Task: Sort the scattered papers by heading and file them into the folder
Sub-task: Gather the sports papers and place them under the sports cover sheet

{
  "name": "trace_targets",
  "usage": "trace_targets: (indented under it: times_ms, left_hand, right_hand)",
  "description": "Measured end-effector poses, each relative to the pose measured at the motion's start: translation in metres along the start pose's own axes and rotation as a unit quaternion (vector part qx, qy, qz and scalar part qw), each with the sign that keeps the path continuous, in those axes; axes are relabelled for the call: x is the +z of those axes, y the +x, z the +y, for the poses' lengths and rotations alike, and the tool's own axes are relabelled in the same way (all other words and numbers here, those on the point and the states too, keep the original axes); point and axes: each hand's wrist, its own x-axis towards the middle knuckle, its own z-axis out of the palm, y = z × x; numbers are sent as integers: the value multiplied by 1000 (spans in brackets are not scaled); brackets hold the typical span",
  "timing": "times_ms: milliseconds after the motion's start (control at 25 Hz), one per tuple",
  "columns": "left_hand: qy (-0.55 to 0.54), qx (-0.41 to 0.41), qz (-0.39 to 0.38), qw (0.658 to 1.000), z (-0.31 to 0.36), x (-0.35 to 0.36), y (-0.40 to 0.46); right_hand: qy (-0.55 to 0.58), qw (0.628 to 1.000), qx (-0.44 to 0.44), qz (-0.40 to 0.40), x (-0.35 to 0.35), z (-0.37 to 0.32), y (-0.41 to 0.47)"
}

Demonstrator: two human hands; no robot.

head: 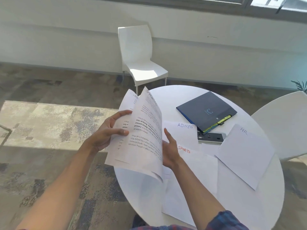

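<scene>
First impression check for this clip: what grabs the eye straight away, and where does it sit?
The printed sheets fanned open at the round white table's near-left edge stand out first, the left hand gripping them and the right hand supporting from behind. Next come the handwritten headings on papers lying flat: ADMIN, red SPORTS and HR. A dark blue folder lies farther back.

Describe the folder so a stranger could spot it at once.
Start at the round white table. On its far side lies the dark navy folder, closed and flat, beyond the ADMIN sheet. Unlike the white papers around it, it is dark, with yellow tabs at one edge.
</scene>
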Motion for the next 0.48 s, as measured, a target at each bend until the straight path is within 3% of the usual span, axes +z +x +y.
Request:
trace_targets:
  times_ms: [160,360,480]
  left_hand:
    - [5,-11,-8,1000,-6,12,6]
    - [93,-50,49,993,-25,11,14]
    - [81,-74,72,991,-40,23,25]
  right_hand:
    - [-24,1000,-16,11,2,-13,-16]
    - [-104,982,-108,116,-16,-38,-36]
    - [-141,961,-159,178,-28,-49,-44]
